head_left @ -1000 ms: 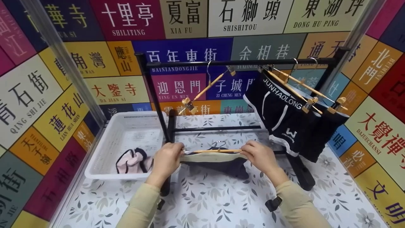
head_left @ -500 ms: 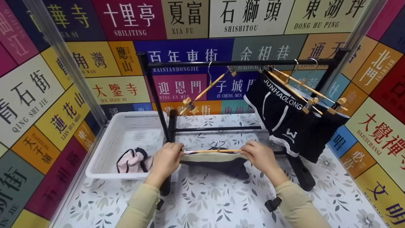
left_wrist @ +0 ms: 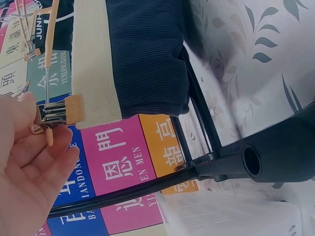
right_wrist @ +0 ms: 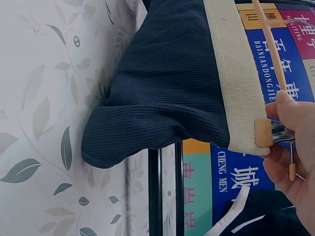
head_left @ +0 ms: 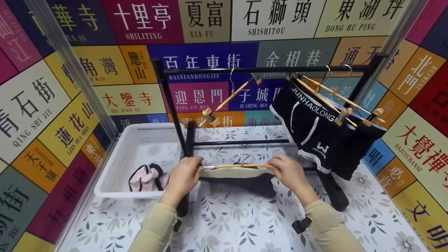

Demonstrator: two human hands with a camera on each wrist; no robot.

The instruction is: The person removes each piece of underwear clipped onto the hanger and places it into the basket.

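Dark navy ribbed underpants (head_left: 241, 184) with a cream waistband (left_wrist: 96, 64) hang from a wooden clip hanger (head_left: 229, 166), in front of the rack's lower bar. My left hand (head_left: 184, 176) holds the hanger's left clip (left_wrist: 74, 109), its thumb and fingers at the metal part. At the other end, my right hand (head_left: 288, 175) pinches the right clip (right_wrist: 263, 132) between thumb and fingers. Both wooden clip pads bite the waistband. The hanger's metal hook (head_left: 241, 157) points up between the hands. Below the waistband the cloth droops toward the table.
On the black rack (head_left: 266, 69) hang a bare clip hanger (head_left: 232, 93) at left and black lettered boxer briefs (head_left: 308, 119) at right, with another dark pair behind. A white basket (head_left: 105, 175) at left contains pink-and-black cloth (head_left: 145, 178). Floral cloth covers the table (head_left: 224, 224).
The hanger has risen very slightly and its hook has tipped a little. Both hands keep their hold on the clips. The rack, its hanging things and the basket stay put.
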